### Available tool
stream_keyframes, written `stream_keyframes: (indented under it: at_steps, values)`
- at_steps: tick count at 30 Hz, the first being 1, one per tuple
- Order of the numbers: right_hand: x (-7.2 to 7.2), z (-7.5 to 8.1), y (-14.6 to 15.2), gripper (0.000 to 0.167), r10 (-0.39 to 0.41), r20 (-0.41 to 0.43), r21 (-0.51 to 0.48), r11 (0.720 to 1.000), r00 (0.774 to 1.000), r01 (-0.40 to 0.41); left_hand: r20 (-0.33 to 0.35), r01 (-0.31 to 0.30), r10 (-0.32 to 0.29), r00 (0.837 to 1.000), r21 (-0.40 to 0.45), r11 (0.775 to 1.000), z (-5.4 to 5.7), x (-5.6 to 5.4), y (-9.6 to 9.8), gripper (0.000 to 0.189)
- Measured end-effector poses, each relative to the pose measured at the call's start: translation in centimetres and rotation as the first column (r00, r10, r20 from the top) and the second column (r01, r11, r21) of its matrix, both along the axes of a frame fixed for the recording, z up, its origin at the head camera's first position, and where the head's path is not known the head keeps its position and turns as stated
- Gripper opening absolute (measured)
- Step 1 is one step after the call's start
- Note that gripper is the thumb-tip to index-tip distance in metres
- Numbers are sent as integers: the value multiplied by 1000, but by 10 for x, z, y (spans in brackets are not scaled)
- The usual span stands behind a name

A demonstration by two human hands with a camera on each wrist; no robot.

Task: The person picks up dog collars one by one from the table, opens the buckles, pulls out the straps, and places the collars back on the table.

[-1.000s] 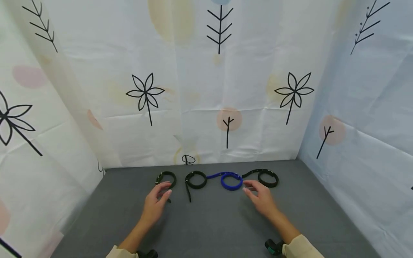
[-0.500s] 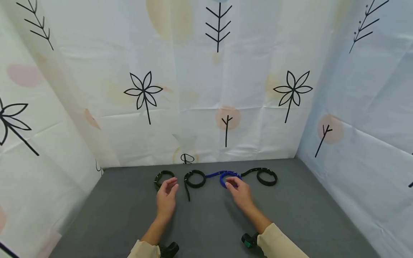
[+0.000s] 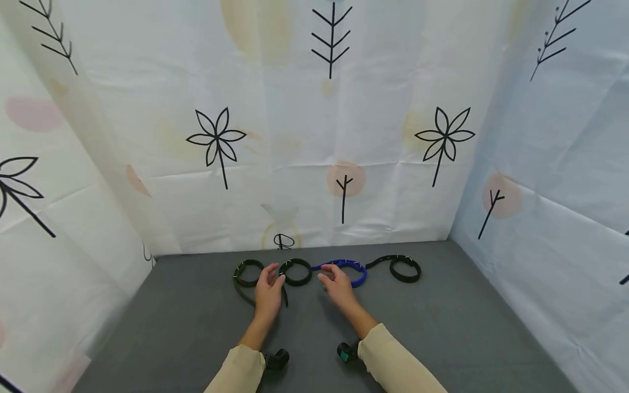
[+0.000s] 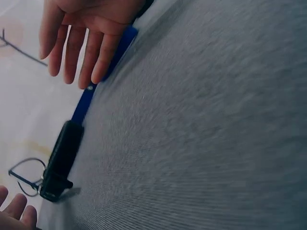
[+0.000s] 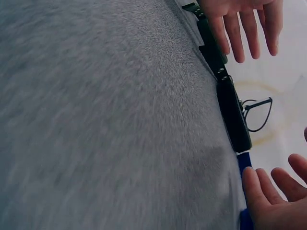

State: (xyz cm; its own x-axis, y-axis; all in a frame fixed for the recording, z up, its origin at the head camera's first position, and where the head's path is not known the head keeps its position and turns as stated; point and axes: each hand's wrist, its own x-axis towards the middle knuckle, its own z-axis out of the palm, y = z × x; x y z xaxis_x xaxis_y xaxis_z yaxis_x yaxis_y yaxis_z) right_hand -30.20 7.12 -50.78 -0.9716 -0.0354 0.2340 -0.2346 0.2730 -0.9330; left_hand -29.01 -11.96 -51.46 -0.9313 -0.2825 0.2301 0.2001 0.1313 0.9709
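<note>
Coiled straps with small metal fittings, like collars, lie in a row. At the left is a dark green strap [image 3: 237,278], its tail partly hidden by my left hand [image 3: 268,297]. That hand hovers between it and a black strap [image 3: 296,283], fingers apart and holding nothing. My right hand [image 3: 339,288] is before a blue strap [image 3: 363,275], overlapping its coil's left side; its fingers are loosely bent, palm facing left. Both palms face each other around the black strap, which also appears between them in the right wrist view as a black band [image 5: 232,115].
Farther right, another black strap [image 3: 405,280] lies coiled with its tail reaching left. A grey cloth surface [image 3: 442,327] lies under everything. White printed curtains [image 3: 383,207] rise at the back and both sides. Dark wrist cameras [image 3: 277,360] sit under both sleeves.
My left hand has moved right, from the green strap toward the black one. My right hand has moved left across the blue strap, so the hands are closer together. The straps stay put.
</note>
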Motion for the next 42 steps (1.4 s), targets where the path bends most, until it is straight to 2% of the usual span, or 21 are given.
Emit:
stream_keyframes:
  at_steps: [2, 7, 13, 18, 23, 27, 31, 33, 38, 40, 42]
  values:
    - [-4, -1, -5, 34, 28, 36, -19, 999, 999, -27, 29, 2, -2, 1000, -18, 1000, -2, -5, 0, 38]
    - [-13, -5, -13, 40, 76, 65, -61, 996, 995, -72, 104, -5, 12, 995, -68, 998, -6, -17, 0, 45]
    - [-22, -3, -22, 47, 112, 117, -57, 993, 987, -106, 189, -42, 83, 978, -211, 977, -8, -31, 1, 51]
    - [-24, 4, -29, 52, 125, 189, -79, 991, 974, -112, 172, -80, 136, 976, -299, 951, -8, -41, 9, 53]
    - [-23, 6, -34, 54, 166, 214, -141, 980, 963, -138, 153, -134, 195, 969, -339, 931, -10, -42, 17, 54]
    - [-20, 2, -34, 52, 172, 216, -241, 963, 961, -118, 123, -167, 217, 968, -322, 932, -12, -37, 22, 56]
    - [-15, 0, -33, 50, 185, 243, -395, 915, 952, -77, 82, -178, 198, 977, -211, 961, -10, -31, 25, 54]
    - [-12, 1, -33, 49, 178, 259, -439, 897, 949, -49, 65, -176, 188, 980, -159, 972, -10, -29, 25, 53]
    - [-5, 6, -33, 49, 143, 274, -490, 872, 951, 11, 39, -185, 190, 981, -115, 976, -10, -23, 24, 56]
    - [-4, 7, -31, 47, 120, 273, -489, 872, 955, 30, 42, -179, 184, 982, -104, 978, -9, -20, 24, 58]
    - [-4, 8, -29, 45, 95, 270, -465, 884, 958, 43, 54, -168, 172, 984, -83, 982, -9, -16, 24, 60]
